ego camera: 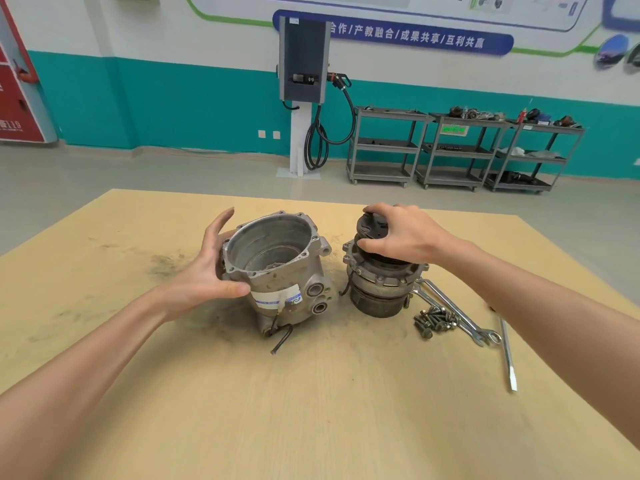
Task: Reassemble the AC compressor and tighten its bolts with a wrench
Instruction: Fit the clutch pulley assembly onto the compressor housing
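We have one wide-angle view, worn on the head, looking forward and down across the desk (311, 410) from its near edge; our forearms reach in close below, and the far wall stands well beyond.

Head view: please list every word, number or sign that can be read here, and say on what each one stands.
"合作/产教融合/成果共享/互利共赢": blue wall banner; the start is hidden behind the charging unit.
"119": red board at the left edge.
Green sign on the middle cart: too blurred.
White-blue label on the compressor housing: too small.
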{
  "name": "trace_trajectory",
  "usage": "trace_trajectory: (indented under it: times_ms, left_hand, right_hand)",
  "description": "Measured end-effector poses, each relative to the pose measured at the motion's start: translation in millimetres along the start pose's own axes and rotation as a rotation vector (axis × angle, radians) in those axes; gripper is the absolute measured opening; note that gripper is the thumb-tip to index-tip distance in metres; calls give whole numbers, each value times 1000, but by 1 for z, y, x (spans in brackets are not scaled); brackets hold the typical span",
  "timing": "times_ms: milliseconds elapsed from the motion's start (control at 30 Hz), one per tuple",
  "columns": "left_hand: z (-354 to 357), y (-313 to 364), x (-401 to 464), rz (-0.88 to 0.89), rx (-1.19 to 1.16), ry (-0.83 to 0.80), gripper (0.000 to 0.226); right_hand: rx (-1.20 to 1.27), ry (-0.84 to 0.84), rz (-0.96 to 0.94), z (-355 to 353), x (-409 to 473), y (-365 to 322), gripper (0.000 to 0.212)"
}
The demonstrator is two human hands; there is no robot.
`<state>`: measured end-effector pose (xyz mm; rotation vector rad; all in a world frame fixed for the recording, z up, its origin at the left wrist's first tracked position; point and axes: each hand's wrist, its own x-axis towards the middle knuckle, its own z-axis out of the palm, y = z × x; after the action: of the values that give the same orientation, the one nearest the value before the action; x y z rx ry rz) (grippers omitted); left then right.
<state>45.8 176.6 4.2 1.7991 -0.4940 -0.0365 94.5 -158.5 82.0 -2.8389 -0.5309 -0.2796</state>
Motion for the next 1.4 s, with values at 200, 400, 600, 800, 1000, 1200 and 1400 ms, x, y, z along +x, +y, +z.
trace_trajectory:
  times_ms: [200,400,600,800,1000,1200,1400]
  left_hand:
    - [-4,10,26,3,-65,-120,130]
    - [-2,20,43,2,-17,-191,121]
    - [-6,23,48,-16,42,-246,111]
    - [2,25,46,-18,-51,-141,120]
    - [20,21,32,-96,-364,161,121]
    - [19,8,20,-169,-515,291,81]
    - [31,8,23,-167,-601,459,63]
  right_hand:
    - [18,25,0,-1,-3,0,80]
    - [0,3,-12,-4,-3,3,80]
    - [-3,-8,26,1,-2,7,72]
    - [-34,-28,94,9,-1,9,74]
    - [-50,-23,102,9,-2,9,75]
    - [-48,-43,105,8,-2,8,75]
    - [-42,-217,96,-3,3,9,90]
